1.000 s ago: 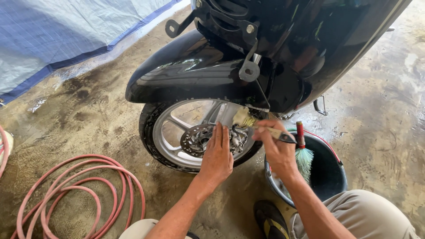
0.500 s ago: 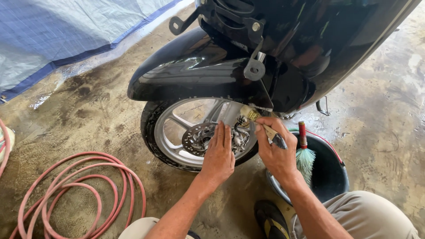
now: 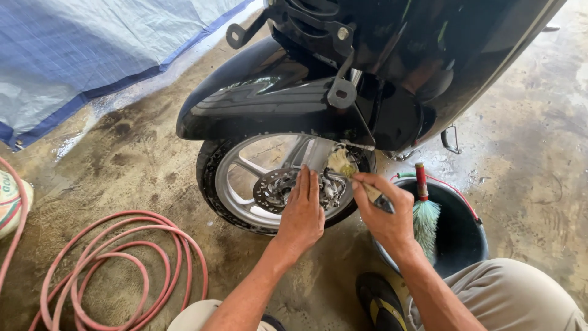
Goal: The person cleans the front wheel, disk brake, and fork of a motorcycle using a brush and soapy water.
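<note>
The left hand lies flat with spread fingers on the one wheel. The right hand pinches one small brush; a second brush stands in one bucket.

One package showed: a rounded sack lay on the concrete floor at the far left edge, cut off by the frame. It was pale cream with a green band and some red print, just beside the pink hose. No signs or screens appeared
</note>
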